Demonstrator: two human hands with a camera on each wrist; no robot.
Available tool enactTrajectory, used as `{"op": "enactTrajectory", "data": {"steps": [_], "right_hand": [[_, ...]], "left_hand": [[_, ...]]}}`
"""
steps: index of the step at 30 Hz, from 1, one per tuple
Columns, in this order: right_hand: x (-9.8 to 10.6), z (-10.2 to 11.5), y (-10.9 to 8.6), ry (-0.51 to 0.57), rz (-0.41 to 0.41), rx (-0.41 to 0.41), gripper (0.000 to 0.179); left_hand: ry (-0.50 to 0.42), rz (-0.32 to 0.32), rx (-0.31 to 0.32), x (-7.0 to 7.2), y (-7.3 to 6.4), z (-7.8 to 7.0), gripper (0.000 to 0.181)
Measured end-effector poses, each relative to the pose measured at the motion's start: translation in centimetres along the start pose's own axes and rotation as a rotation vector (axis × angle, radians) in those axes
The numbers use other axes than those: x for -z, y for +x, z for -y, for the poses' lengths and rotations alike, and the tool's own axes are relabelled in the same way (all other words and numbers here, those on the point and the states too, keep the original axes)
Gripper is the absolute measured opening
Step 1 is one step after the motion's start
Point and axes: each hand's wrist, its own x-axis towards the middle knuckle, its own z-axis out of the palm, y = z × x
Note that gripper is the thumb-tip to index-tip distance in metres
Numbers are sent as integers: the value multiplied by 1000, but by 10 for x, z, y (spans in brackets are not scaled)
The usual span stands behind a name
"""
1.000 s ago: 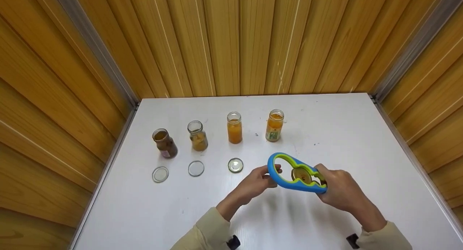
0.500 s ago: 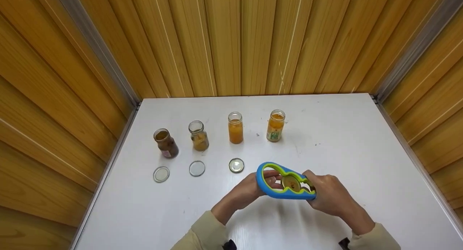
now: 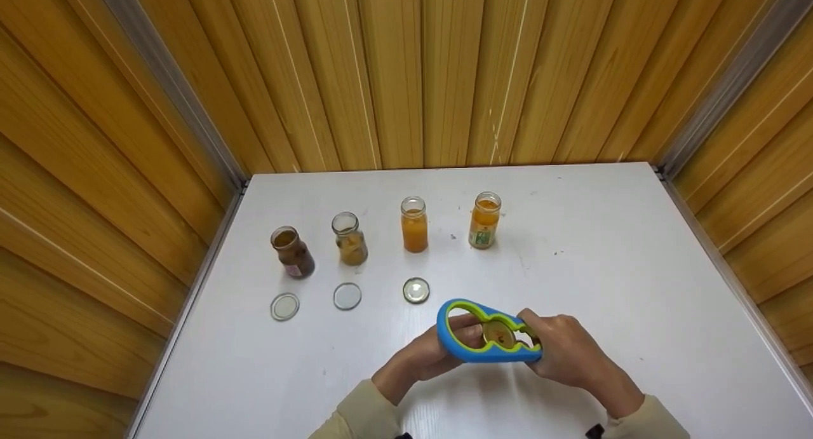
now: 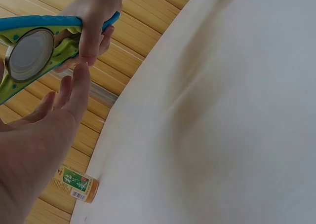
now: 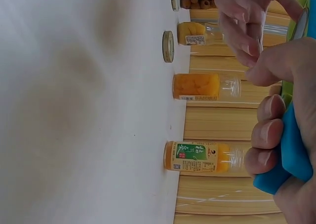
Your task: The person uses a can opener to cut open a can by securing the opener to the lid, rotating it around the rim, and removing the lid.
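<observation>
My right hand grips the handles of a blue and green jar opener, held up over the table. A gold jar lid sits in the opener's toothed gap; its pale underside faces the left wrist camera. Behind the opener's looped end is my left hand, its thumb near the lid, seen through the opening. In the left wrist view the left fingers extend below the lid, one fingertip right at the right hand. The right wrist view shows the right fingers curled round the blue handles.
Uncapped jars stand in a row: a dark one, one with yellow pieces, an orange one and a labelled orange one. Three lids lie before the left jars. Wood-look panels enclose the white table.
Both hands have come left and nearer the body with the opener and lid. The left hand has moved in closer behind the opener, its thumb now near the lid.
</observation>
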Motion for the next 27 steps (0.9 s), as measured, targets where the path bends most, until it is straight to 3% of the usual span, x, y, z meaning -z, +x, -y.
{"op": "enactTrajectory", "data": {"steps": [5, 13, 27], "right_hand": [[-3, 2, 0, 10, 19, 10, 47], [-7, 3, 0, 24, 48, 4, 46], [-13, 4, -1, 53, 49, 4, 47]], "left_hand": [[-100, -10, 40, 1, 0, 5, 67], [-137, -12, 79, 0, 0, 9, 77], [-175, -5, 42, -2, -3, 12, 56]]}}
